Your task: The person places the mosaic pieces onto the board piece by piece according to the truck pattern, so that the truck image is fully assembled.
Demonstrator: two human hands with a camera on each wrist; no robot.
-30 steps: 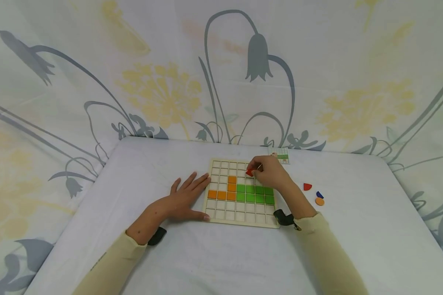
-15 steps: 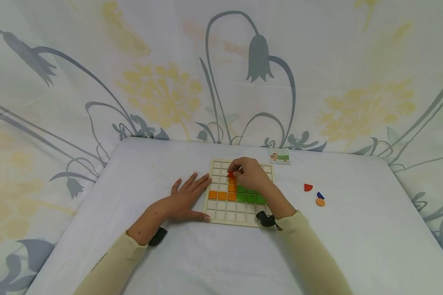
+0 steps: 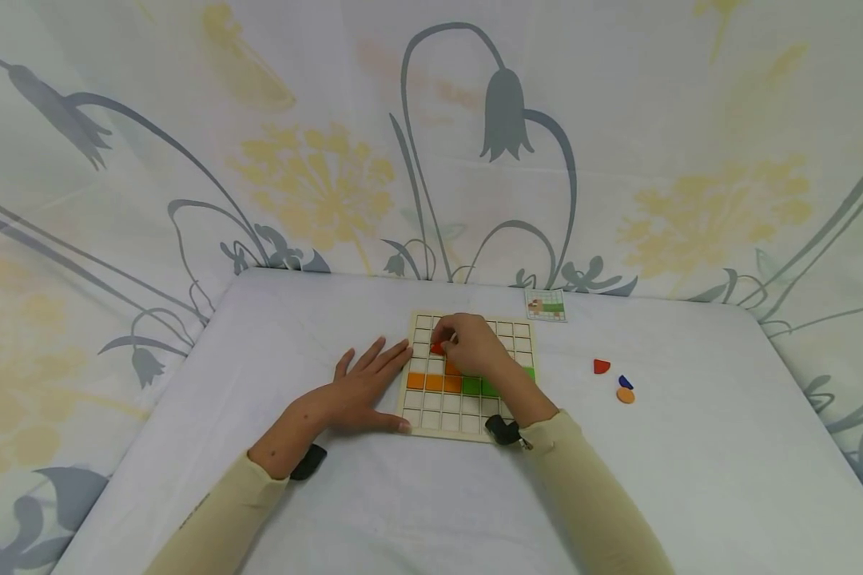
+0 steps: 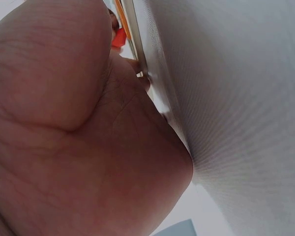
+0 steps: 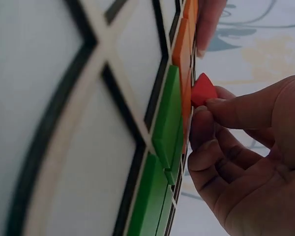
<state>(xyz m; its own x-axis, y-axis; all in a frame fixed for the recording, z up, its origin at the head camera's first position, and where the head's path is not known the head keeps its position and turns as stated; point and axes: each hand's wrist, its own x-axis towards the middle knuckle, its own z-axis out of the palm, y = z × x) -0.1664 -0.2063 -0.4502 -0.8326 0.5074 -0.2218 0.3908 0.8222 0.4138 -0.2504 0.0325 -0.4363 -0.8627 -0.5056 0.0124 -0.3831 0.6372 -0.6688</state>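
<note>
A wooden grid board (image 3: 449,422) lies on the white-covered table. My left hand (image 3: 355,395) rests palm-down with spread, straight fingers, its fingertips and thumb along the board's left edge. My right hand (image 3: 472,349) pinches a red wedge-shaped tile (image 5: 203,90) between thumb and fingers, close over the cells at the board's upper left. Orange square tiles (image 3: 435,382) fill a row and part of a column below it. Green square tiles (image 5: 167,115) lie to their right, partly covered by my right hand and wrist in the head view.
Right of the board lie a red quarter-circle tile (image 3: 602,366), a blue half-circle tile (image 3: 625,382) and an orange disc (image 3: 626,395). A small printed card (image 3: 546,305) with a coloured grid picture lies behind the board. A flower-patterned curtain (image 3: 316,184) stands behind the table.
My right hand has moved left across the board with the red tile, from the upper right cells to above the orange column and slightly past it. The left hand stays still.
</note>
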